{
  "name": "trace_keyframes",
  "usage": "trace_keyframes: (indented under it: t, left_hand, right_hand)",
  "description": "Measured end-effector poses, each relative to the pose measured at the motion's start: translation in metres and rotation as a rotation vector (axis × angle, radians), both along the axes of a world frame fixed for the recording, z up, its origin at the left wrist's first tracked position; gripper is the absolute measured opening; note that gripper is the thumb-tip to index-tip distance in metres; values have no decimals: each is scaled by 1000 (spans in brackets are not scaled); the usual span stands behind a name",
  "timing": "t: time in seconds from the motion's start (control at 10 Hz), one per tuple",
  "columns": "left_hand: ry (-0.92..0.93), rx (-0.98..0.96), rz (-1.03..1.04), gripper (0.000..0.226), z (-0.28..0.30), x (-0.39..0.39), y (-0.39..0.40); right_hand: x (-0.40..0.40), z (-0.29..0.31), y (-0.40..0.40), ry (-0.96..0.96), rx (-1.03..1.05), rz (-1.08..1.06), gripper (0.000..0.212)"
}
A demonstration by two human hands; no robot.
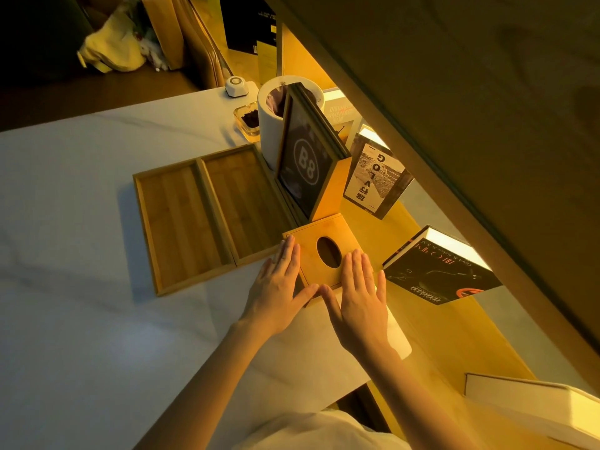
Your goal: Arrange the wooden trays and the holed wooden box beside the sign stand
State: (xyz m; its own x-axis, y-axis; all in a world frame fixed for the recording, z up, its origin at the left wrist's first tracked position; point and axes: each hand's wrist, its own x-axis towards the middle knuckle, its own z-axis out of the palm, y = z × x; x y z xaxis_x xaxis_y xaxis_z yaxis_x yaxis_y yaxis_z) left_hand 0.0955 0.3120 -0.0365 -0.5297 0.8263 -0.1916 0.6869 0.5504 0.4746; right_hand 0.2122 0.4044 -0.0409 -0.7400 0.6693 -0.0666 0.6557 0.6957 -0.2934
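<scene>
Two shallow wooden trays lie side by side on the white table, the left tray (177, 227) and the right tray (242, 204), touching along their long edges. The right tray borders the sign stand (306, 168), a wooden-framed dark panel marked "B8" that stands upright. In front of the stand sits the wooden box (316, 254) with an oval hole in its top. My left hand (279, 287) lies flat against the box's left side and my right hand (358, 293) rests flat on its near right corner, fingers spread.
A white cylinder (271, 125) stands behind the trays, with a glass dish (248, 120) and a small white device (237, 86) nearby. Books (373, 177) (438, 271) stand on the lit wooden shelf at the right. A wooden board overhangs at the upper right.
</scene>
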Motion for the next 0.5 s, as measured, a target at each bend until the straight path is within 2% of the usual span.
trace_keyframes:
  t: [0.1,0.2,0.4,0.5]
  left_hand:
    - [-88,1,0,77,8,-3,-1]
    - [-148,81,34,64,20,-8,-4]
    - [-241,179,164,44,55,-31,-26]
    - [-283,228,217,39,75,-53,-46]
  right_hand:
    - [-3,10,1,-14,-8,5,78]
    - [-10,23,3,-15,-25,24,63]
    - [-40,64,-13,95,-116,176,39]
    - [-62,84,-23,197,-259,235,31]
